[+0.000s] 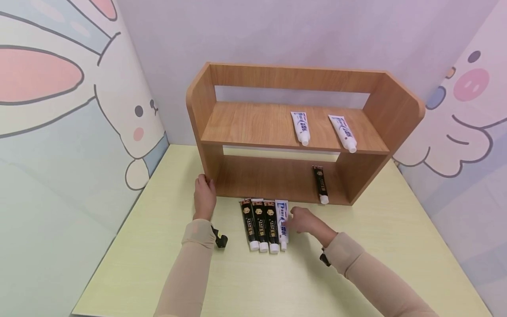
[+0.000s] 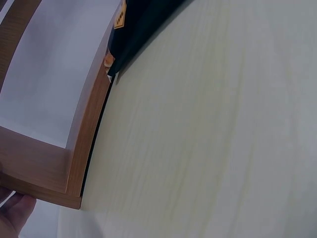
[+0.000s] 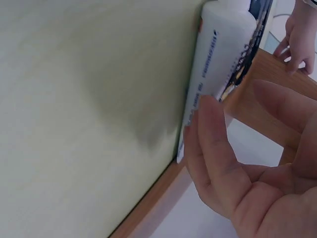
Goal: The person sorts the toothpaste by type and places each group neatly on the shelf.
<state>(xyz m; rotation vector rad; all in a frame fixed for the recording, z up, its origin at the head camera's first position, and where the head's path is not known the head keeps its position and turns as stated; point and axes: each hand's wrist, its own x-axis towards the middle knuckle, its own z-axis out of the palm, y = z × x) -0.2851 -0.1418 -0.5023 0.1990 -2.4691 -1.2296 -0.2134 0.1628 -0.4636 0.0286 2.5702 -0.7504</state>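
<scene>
My left hand (image 1: pixel 204 198) grips the front edge of the left side panel of a wooden two-tier shelf (image 1: pixel 253 127). In the left wrist view its fingers (image 2: pixel 20 210) reach round that panel. A row of toothpaste tubes lies on the table before the shelf: three black tubes (image 1: pixel 259 224) and, at the right end, a white tube (image 1: pixel 282 220). Beside the white tube is my right hand (image 1: pixel 303 220), thumb and fingers apart. The right wrist view shows its fingertips (image 3: pixel 210 106) overlapping the white tube (image 3: pixel 218 54), with no object enclosed in the hand.
Two white tubes, a left one (image 1: pixel 301 127) and a right one (image 1: pixel 343 133), lie on the upper tier, caps forward. Toward the right of the lower tier rests another black tube (image 1: pixel 321 184). The pale yellow table (image 1: pixel 253 286) meets painted walls on both sides.
</scene>
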